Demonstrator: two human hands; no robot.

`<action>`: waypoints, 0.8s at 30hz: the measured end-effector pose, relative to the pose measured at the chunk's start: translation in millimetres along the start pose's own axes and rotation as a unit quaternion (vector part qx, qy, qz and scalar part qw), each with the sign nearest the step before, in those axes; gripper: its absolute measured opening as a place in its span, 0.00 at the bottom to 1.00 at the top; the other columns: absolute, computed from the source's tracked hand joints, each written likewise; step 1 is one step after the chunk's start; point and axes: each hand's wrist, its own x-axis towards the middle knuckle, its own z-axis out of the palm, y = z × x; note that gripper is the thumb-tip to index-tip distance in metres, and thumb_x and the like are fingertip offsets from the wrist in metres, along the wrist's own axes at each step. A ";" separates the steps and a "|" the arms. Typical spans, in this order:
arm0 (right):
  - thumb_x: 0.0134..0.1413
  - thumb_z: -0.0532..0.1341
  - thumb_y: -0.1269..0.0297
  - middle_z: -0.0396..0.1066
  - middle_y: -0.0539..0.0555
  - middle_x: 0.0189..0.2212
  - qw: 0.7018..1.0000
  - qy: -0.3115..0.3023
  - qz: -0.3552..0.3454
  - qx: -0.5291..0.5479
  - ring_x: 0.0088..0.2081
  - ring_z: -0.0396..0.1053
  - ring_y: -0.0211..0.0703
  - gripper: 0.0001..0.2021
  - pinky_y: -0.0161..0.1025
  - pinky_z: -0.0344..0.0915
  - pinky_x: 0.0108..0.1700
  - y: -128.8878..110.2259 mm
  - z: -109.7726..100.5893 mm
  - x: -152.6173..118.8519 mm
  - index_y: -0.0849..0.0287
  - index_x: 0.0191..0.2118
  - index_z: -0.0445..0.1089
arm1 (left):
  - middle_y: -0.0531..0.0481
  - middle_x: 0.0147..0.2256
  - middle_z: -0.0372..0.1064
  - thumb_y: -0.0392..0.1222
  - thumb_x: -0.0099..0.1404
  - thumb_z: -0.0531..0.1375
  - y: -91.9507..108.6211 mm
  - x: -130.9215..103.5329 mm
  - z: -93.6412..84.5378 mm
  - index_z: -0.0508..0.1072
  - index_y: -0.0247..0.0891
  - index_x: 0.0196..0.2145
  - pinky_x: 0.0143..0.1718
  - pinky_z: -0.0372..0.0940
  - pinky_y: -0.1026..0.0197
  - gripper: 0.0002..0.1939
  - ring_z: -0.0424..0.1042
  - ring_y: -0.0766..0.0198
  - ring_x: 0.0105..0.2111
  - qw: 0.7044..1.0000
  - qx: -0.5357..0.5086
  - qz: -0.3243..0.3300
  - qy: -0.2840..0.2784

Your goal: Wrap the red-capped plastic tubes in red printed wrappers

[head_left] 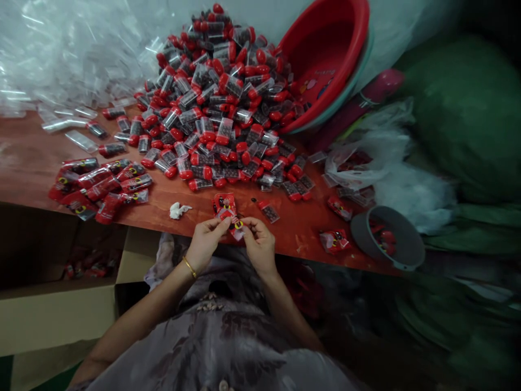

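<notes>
At the front edge of the table, my left hand (pixel 204 243) and my right hand (pixel 260 244) pinch a red printed plastic sleeve (pixel 236 222) with a clear end between their fingertips. Another red printed wrapper (pixel 223 202) lies just behind it, partly overlapped. To the right of my fingers rests a small clear container with a red cap (pixel 268 210) and dark contents. A crumpled white scrap (pixel 179 210) lies to the left. Behind my hands rises a big heap of such red-capped containers (pixel 215 130).
Red-wrapped containers (pixel 101 187) are piled at left, above a cardboard box (pixel 61 309). Clear plastic sleeves (pixel 81 60) cover the back left. A red basin (pixel 325 43) leans behind the heap. At right are a grey bowl (pixel 411 241), a plastic bag (pixel 391 168) and loose red packets (pixel 334 240).
</notes>
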 end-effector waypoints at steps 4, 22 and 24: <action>0.54 0.58 0.58 0.74 0.52 0.30 0.994 -0.019 -0.044 -0.094 0.32 0.70 0.40 0.10 0.38 0.67 0.37 5.2 -17.7 7.9 0.58 0.38 0.70 | 0.53 0.20 0.70 0.55 0.35 0.72 3.6 1.8 -1.5 0.75 0.32 0.20 0.29 0.64 0.66 0.22 0.66 0.70 0.22 1.000 -0.003 0.000 0.028; 0.49 0.64 0.56 0.76 0.55 0.39 0.957 0.005 -0.103 -0.271 0.38 0.74 0.46 0.18 0.43 0.69 0.43 17.1 -85.8 4.7 0.57 0.46 0.69 | 0.49 0.25 0.75 0.54 0.35 0.73 11.4 11.4 -14.6 0.72 0.34 0.26 0.29 0.67 0.65 0.26 0.73 0.66 0.25 0.991 -0.083 -0.106 0.019; 0.48 0.65 0.58 0.77 0.53 0.39 0.962 -0.023 -0.139 -0.233 0.38 0.75 0.44 0.17 0.40 0.70 0.42 0.6 -86.4 -7.1 0.56 0.45 0.70 | 0.48 0.25 0.75 0.55 0.35 0.72 11.7 11.3 -13.5 0.72 0.33 0.26 0.29 0.67 0.65 0.26 0.73 0.66 0.25 0.991 -0.078 -0.107 0.018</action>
